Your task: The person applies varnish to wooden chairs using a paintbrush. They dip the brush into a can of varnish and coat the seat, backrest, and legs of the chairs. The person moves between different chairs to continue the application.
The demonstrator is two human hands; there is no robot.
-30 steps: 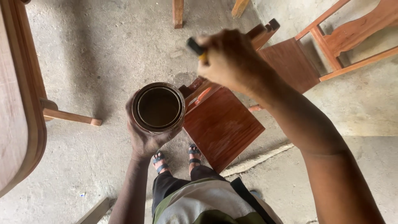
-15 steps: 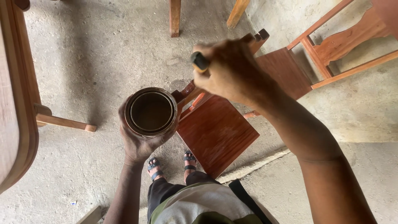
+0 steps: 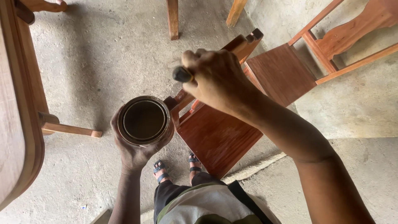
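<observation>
The left hand (image 3: 134, 151) cups a round tin (image 3: 144, 120) from below, fingers wrapped up its sides — the open top faces the camera, showing dark liquid inside. The right hand (image 3: 215, 79) is closed in a fist around a dark handle (image 3: 182, 74), whose rounded end sticks out past the thumb; the rest of the tool is hidden under the hand. The tin sits just left of and below the right hand, near it but apart. Under both lies a reddish wooden chair (image 3: 217, 139), tipped over on the concrete floor (image 3: 107, 54). 2 sandalled feet (image 3: 176, 168) show between tin and chair seat. A second chair (image 3: 331, 41) lies at upper right.
</observation>
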